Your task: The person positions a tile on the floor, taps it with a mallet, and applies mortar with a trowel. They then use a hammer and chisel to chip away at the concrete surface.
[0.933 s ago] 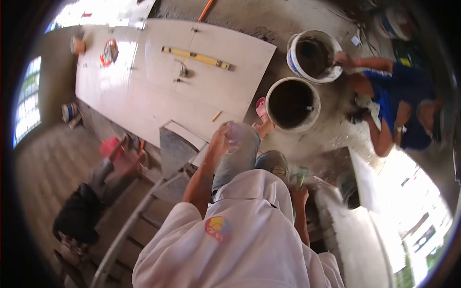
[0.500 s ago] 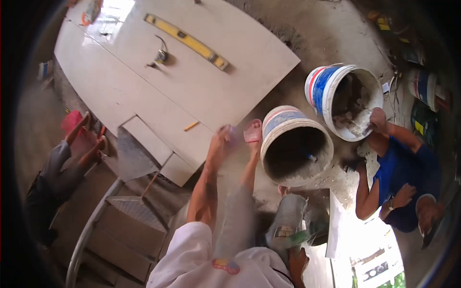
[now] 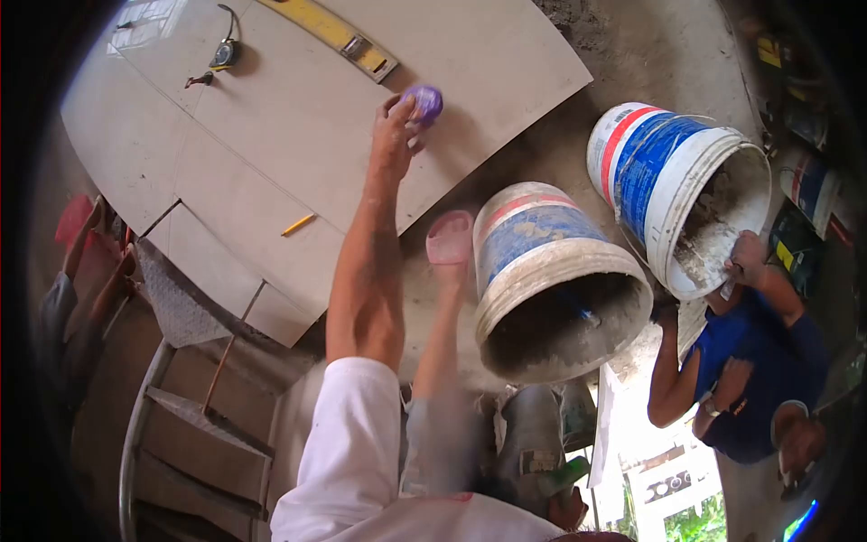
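My left hand (image 3: 397,135) reaches over the pale slab (image 3: 298,135), its fingers round a purple round object (image 3: 423,105). Just above that hand lies a yellow spirit level (image 3: 339,36). A tape measure (image 3: 225,54) and a small dark item (image 3: 200,79) rest on the slab to the left, and a yellow pencil (image 3: 297,225) lies nearer its lower edge. Low in the view, my right hand (image 3: 567,508) is closed on a green object (image 3: 564,473), partly hidden.
Two buckets, one dusty (image 3: 533,235) and one blue-striped (image 3: 646,167), lie right of the slab. A person in blue (image 3: 754,370) grips the latter's rim. Another person's hands (image 3: 86,230) are at left, near a metal-framed ladder (image 3: 144,406). A foot in a pink sandal (image 3: 449,239) stands nearby.
My left hand has moved up over the slab with the purple object. The view has shifted, so the slab and level appear farther left and the buckets look larger.
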Motion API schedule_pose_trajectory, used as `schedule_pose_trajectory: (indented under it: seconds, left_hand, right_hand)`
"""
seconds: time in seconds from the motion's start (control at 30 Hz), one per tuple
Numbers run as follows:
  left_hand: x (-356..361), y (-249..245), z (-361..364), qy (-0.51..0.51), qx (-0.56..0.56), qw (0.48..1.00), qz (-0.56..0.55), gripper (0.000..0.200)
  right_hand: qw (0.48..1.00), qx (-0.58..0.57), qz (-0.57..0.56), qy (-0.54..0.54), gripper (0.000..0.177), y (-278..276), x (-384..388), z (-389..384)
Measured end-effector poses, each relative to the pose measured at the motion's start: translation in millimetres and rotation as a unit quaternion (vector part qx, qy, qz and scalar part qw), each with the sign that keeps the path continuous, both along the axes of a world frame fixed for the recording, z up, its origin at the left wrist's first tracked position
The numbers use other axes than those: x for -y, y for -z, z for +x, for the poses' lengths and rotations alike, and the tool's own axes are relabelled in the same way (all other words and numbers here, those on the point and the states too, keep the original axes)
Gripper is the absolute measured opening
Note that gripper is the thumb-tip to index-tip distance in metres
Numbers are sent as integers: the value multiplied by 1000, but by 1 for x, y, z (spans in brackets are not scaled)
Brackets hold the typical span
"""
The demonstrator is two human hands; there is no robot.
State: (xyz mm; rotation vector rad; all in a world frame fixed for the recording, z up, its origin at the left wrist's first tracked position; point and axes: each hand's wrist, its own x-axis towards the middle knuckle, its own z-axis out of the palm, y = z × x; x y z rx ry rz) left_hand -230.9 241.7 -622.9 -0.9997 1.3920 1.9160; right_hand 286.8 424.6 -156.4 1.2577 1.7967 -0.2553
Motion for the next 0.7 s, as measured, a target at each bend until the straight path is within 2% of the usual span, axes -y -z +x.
schedule_pose_trajectory:
  seconds: [0.1, 0.17, 0.2, 0.23, 0.27, 0.3, 0.33, 0.4, 0.43, 0.47, 0.57, 0.6, 0.63, 0.7]
  left_hand:
    - [21, -1, 52, 123, 24, 979, -160, 56]
    - [48, 10, 128, 293, -34, 922, -250, 56]
    - [54, -55, 139, 394, 21, 887, -238, 44]
    - [76, -58, 186, 481, -22, 844, -238, 40]
    - [91, -111, 214, 499, -58, 834, -230, 43]
    - [113, -111, 275, 559, -15, 788, -257, 46]
    - [133, -158, 296, 549, 25, 797, -251, 46]
    - [137, -251, 335, 531, 83, 817, -209, 45]
    - [133, -267, 359, 485, 170, 835, -195, 42]
    - [134, -283, 385, 432, 260, 844, -182, 40]
    - [134, -281, 507, 386, 106, 895, -196, 39]
    - [128, -277, 543, 320, 29, 920, -225, 42]
    - [122, -292, 551, 293, 72, 917, -259, 43]
    - [109, -336, 508, 230, 144, 905, -327, 44]
  right_hand:
    - [999, -1, -20, -36, 32, -11, 8, -13]
    - [996, 12, -45, -74, 32, -19, 14, -32]
    - [997, 7, -27, -74, 32, -18, 17, -37]
    - [997, 8, -18, -81, 33, -20, 19, -40]
    - [997, -42, -19, -60, 35, -24, 22, -48]
    - [995, -93, -20, -33, 37, -29, 28, -53]
    - [994, -94, -19, -61, 43, -35, 31, -51]
    - [987, -144, -45, -62, 40, -38, 38, -65]
    - [983, -166, -52, -66, 39, -39, 34, -68]
    - [989, -95, -47, -106, 35, -29, 26, -50]
    - [956, -151, -131, -215, 33, -9, 0, -42]
    - [941, -173, -189, -222, 33, -6, -7, -53]
    - [916, -185, -259, -245, 31, -12, -3, -83]
    - [905, -212, -293, -224, 27, -8, 16, -111]
